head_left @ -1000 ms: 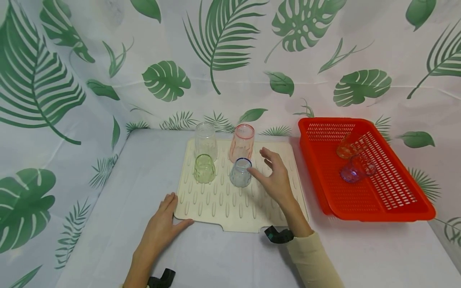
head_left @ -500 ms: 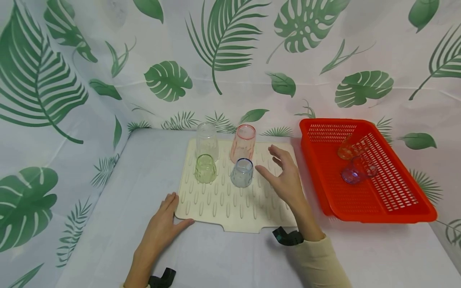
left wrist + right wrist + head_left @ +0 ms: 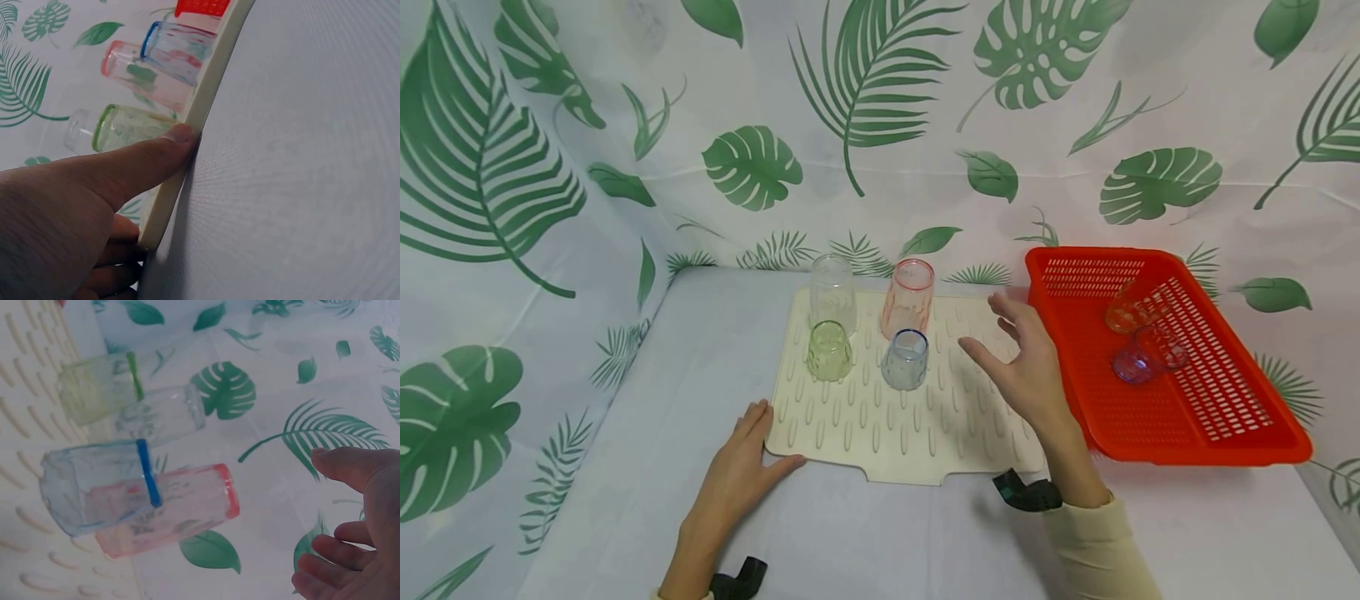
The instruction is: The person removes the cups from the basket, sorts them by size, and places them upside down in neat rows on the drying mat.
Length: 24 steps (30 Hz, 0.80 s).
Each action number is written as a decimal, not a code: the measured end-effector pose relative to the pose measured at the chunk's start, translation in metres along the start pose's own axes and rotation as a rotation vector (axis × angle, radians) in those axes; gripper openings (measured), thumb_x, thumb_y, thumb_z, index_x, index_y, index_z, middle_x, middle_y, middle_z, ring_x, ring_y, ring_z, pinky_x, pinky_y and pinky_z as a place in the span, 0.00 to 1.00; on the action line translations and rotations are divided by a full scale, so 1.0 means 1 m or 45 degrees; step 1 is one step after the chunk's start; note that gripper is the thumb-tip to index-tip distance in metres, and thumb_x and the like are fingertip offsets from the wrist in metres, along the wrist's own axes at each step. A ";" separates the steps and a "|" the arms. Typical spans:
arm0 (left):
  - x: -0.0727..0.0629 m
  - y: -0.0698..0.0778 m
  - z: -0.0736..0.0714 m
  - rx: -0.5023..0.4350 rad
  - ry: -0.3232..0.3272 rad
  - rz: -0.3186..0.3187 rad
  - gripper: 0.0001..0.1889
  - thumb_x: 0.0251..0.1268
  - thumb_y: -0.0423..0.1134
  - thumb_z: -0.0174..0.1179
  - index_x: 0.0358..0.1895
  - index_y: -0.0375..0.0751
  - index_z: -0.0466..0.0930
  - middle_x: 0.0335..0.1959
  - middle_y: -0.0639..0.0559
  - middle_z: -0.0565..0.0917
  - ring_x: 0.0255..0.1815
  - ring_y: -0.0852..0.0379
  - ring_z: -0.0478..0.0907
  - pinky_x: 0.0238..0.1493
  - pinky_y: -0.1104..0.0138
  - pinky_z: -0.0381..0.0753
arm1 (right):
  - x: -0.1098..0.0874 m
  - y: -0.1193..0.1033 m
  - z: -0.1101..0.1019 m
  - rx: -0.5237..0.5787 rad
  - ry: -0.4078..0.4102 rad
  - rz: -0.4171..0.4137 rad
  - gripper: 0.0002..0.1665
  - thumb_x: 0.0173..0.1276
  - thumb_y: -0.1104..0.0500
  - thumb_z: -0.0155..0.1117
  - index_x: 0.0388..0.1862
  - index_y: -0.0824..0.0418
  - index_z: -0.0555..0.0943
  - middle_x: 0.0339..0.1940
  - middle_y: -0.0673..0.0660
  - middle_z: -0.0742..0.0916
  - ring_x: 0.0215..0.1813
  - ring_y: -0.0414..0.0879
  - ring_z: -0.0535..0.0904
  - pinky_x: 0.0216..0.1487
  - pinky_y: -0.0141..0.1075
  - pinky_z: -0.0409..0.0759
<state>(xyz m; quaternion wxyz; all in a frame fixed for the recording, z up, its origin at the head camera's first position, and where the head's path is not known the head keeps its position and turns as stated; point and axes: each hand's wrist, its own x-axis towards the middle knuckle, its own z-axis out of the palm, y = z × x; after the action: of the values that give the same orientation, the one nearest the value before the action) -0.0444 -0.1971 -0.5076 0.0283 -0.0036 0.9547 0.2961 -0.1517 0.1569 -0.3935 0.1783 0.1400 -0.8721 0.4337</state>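
A cream draining board [image 3: 895,433] with raised ridges lies on the table. On it stand a blue-rimmed glass [image 3: 906,360], a green glass [image 3: 829,352], a taller pink-rimmed glass [image 3: 908,298] and a tall clear glass [image 3: 832,292]. My left hand [image 3: 733,475] rests at the board's front left corner, thumb [image 3: 150,156] along the front edge, fingers at the side. To the right of the blue-rimmed glass, my right hand [image 3: 1026,367] hovers over the board's right side, fingers spread and holding nothing. In the right wrist view, a gap separates this hand from the glasses.
A red plastic basket [image 3: 1142,442] stands right of the board, close beside my right hand. Inside it lie a purple glass [image 3: 1135,362] and an orange-tinted glass [image 3: 1123,312]. A leaf-patterned cloth [image 3: 895,208] hangs behind the white table [image 3: 857,542].
My right hand has moved right, away from the blue-rimmed glass, which its thumb was at a second ago. The glass stays where it was. My left hand has kept its place.
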 end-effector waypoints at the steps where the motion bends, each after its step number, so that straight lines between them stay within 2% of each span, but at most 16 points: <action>1: 0.000 0.000 0.000 0.000 0.001 0.000 0.52 0.57 0.59 0.70 0.77 0.31 0.57 0.79 0.36 0.58 0.81 0.37 0.52 0.78 0.44 0.60 | 0.000 0.000 -0.002 -0.004 0.003 -0.007 0.40 0.60 0.58 0.76 0.69 0.63 0.71 0.68 0.63 0.78 0.67 0.58 0.75 0.70 0.57 0.74; 7: 0.000 0.000 0.001 0.009 0.012 0.009 0.52 0.57 0.59 0.70 0.77 0.31 0.58 0.79 0.36 0.59 0.81 0.37 0.53 0.78 0.44 0.60 | 0.001 -0.001 -0.015 -0.039 0.010 0.007 0.42 0.59 0.59 0.76 0.71 0.63 0.70 0.70 0.62 0.76 0.69 0.57 0.74 0.71 0.57 0.73; 14: 0.000 0.001 0.001 0.015 0.022 0.018 0.52 0.56 0.60 0.71 0.76 0.31 0.58 0.79 0.35 0.60 0.81 0.36 0.54 0.77 0.44 0.61 | 0.001 -0.003 -0.032 -0.112 0.021 0.062 0.44 0.60 0.57 0.76 0.74 0.62 0.68 0.70 0.63 0.76 0.67 0.60 0.74 0.68 0.62 0.73; 24: 0.000 0.002 0.000 0.010 0.004 0.006 0.51 0.57 0.59 0.70 0.76 0.31 0.58 0.79 0.35 0.59 0.81 0.36 0.53 0.77 0.44 0.61 | 0.005 0.000 -0.052 -0.153 0.072 0.077 0.44 0.62 0.55 0.75 0.75 0.58 0.66 0.71 0.61 0.75 0.70 0.59 0.73 0.69 0.60 0.73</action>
<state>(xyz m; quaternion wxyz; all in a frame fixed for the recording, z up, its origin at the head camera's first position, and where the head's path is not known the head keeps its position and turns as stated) -0.0440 -0.1958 -0.5062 0.0261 -0.0017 0.9559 0.2924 -0.1464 0.1986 -0.3626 0.1976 0.0904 -0.8951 0.3894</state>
